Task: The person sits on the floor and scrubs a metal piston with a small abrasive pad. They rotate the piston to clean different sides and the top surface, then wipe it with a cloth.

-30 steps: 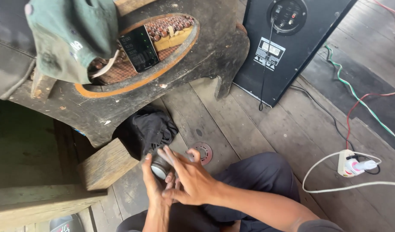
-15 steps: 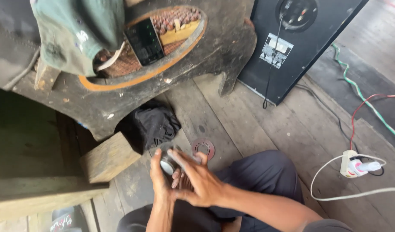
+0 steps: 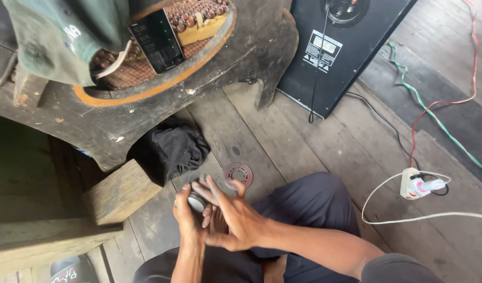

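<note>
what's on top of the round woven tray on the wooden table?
On the woven tray: a dark phone, yellow blocks, a green cap overlapping its left edge. Whatever lies beneath the cap is hidden.

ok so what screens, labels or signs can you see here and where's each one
Phone screen: propped on the woven tray on the dark wooden table, upper left; black rectangle, lit with pale figures.
Speaker label: on the back of the black speaker box, top centre; white rectangle with black print and warning triangles.
No other labels or signs are clear.
</note>
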